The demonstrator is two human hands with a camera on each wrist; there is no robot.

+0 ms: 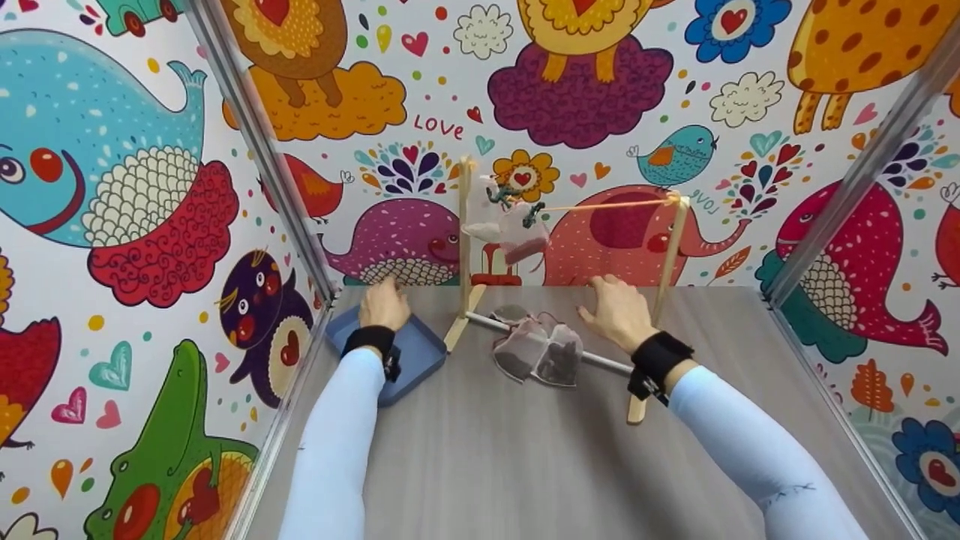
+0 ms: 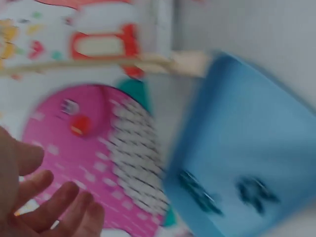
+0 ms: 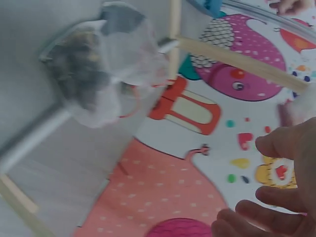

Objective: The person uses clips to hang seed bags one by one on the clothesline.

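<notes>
My left hand (image 1: 385, 304) hovers over the blue tray (image 1: 426, 352), holding nothing, with its fingers loosely bent. Two small dark green clips (image 2: 256, 193) lie inside that tray. On the other side, my right hand (image 1: 619, 311) is held near the right post of a wooden rack (image 1: 671, 255), thumb apart from the relaxed fingers. Small sheer pouches (image 1: 523, 234) hang at the left end of the rack's string (image 1: 600, 205), with dark green clips (image 1: 534, 215) at their tops. Between the hands, sheer pouches with dark contents (image 1: 559, 356) rest by the white rod (image 1: 607, 364).
The rack's wooden foot (image 1: 636, 409) sticks out toward the front on the right. Metal frame posts (image 1: 262, 142) and cartoon-printed walls enclose the grey table (image 1: 480, 465). The tray sits against the rack's left foot (image 1: 459, 330).
</notes>
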